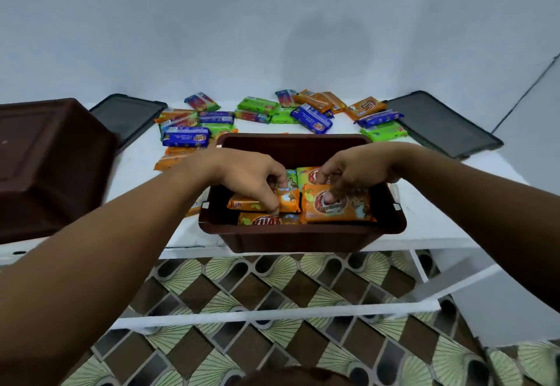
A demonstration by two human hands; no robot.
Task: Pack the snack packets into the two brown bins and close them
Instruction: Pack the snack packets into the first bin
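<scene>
Packing the bin [288, 240]: our left hand [242, 173] pinches one packet [289, 202], our right hand [357, 170] grips its neighbour [348, 211]. We should press both flat and edge to edge, saving room for the loose packets [312, 119] behind on the counter [430, 213].

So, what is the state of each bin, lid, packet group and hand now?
Front brown plastic bin: open, partly filled.
Left brown plastic bin: seems upside down, lidless.
Left dark flat lid: off, on white table.
Right dark flat lid: off, on table.
Loose colourful packets: scattered on table, unpacked.
Left hand: pinches smaller orange packet in front bin.
Right hand: holds larger orange packet in front bin.
</scene>
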